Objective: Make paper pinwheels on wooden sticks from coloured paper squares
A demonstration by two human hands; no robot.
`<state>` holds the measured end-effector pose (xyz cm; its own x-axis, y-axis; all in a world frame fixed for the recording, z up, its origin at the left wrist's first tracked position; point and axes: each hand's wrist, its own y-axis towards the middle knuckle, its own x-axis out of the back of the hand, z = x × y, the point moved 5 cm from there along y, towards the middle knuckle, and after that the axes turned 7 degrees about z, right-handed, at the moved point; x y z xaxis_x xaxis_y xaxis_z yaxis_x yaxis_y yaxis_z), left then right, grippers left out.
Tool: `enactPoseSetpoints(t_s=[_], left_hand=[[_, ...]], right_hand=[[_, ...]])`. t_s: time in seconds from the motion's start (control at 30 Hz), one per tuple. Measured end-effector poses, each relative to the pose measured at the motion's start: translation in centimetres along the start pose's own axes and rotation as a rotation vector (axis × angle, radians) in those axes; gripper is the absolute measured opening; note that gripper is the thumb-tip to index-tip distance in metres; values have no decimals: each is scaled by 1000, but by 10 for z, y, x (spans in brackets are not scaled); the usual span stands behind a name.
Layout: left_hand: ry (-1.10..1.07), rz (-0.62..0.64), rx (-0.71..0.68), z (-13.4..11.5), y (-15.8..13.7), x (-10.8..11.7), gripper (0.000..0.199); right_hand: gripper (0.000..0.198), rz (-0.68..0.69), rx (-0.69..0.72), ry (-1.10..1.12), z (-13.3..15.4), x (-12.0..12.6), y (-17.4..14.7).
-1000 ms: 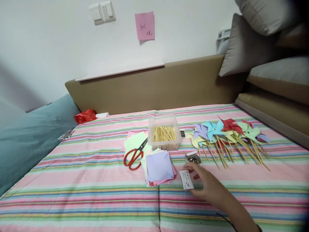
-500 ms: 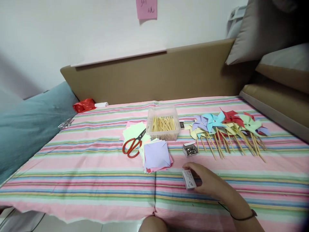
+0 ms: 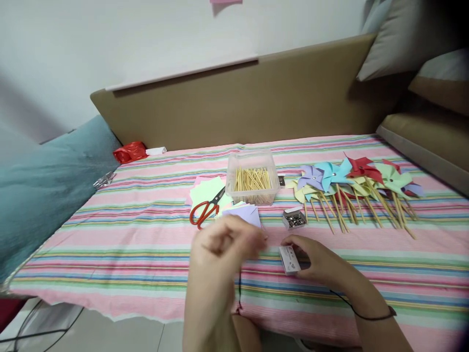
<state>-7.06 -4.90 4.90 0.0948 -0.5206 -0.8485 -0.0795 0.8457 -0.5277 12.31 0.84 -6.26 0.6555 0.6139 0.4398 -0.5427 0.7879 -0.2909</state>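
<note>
Between its thumb and fingers, my right hand (image 3: 315,259) grips a small white cardboard box (image 3: 290,259) on the striped cloth. My left hand (image 3: 227,239) is raised in front of the paper stack, blurred by motion, its fingers curled in; whether anything is in them I cannot make out. Behind it a stack of square papers (image 3: 252,213), lilac on top, is partly hidden. Just beyond my right hand stands an opened small box of metal pins (image 3: 294,220). Red-handled scissors (image 3: 205,211) lie on pale green paper sheets (image 3: 208,188) to the left.
A clear plastic container (image 3: 252,159) of wooden sticks (image 3: 252,180) stands behind the papers. Several paper pinwheels (image 3: 361,181) on sticks lie to the right. A red plastic bag (image 3: 130,152) rests at the far left, by a teal cushion (image 3: 73,166). Another small box (image 3: 281,180) sits beside the container.
My left hand has come into view from below, in front of the papers. My right hand still holds the white box at about the same place. The view has tilted down slightly.
</note>
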Motion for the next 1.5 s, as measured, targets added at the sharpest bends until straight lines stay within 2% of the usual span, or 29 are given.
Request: enactPoseSetpoints(t_s=[0.07, 0.1, 0.13, 0.17, 0.2, 0.23, 0.27, 0.33, 0.57, 0.8, 0.9, 1.03, 1.17, 1.3, 1.4, 1.5], left_hand=[[952, 55, -520, -41, 21, -20, 29], [1300, -11, -749, -57, 28, -26, 36], [1561, -108, -817, -67, 38, -24, 38], [1774, -198, -781, -75, 49, -19, 36], [1949, -243, -673, -79, 61, -11, 34], [2081, -280, -566, -81, 70, -3, 30], [2126, -307, -540, -82, 76, 3, 25], [2174, -343, -517, -78, 84, 10, 17], [2292, -438, -418, -52, 98, 15, 34], [2292, -452, -420, -58, 98, 17, 28], [2237, -460, -460, -66, 98, 19, 31], [2130, -414, -499, -79, 101, 23, 32], [1994, -293, -509, -93, 100, 26, 25], [1825, -174, -561, -107, 84, 20, 28], [1497, -68, -686, -114, 68, 12, 41], [1236, -30, -757, -114, 60, 8, 41]], right_hand=[[49, 60, -18, 42, 1, -1, 0], [49, 73, -28, 50, 2, -1, 0], [49, 75, -35, 51, 2, -1, 0], [49, 76, -37, 49, 2, -1, 0], [49, 81, -37, 47, 2, -1, 0], [49, 89, -32, 47, 2, -1, 1], [48, 94, -27, 47, 2, -1, 1], [47, 86, -14, 45, 2, -1, 1], [51, -52, 13, -11, 5, 9, -1], [49, -131, 24, -20, 6, 21, -4], [49, -212, 57, -29, 11, 25, -2], [49, -340, 191, 39, 32, 21, 9], [52, -365, 335, 127, 57, 4, 31], [49, -445, 359, 60, 64, -7, 49], [49, -488, 364, 33, 65, -13, 58], [47, -486, 369, 0, 70, -22, 65]])
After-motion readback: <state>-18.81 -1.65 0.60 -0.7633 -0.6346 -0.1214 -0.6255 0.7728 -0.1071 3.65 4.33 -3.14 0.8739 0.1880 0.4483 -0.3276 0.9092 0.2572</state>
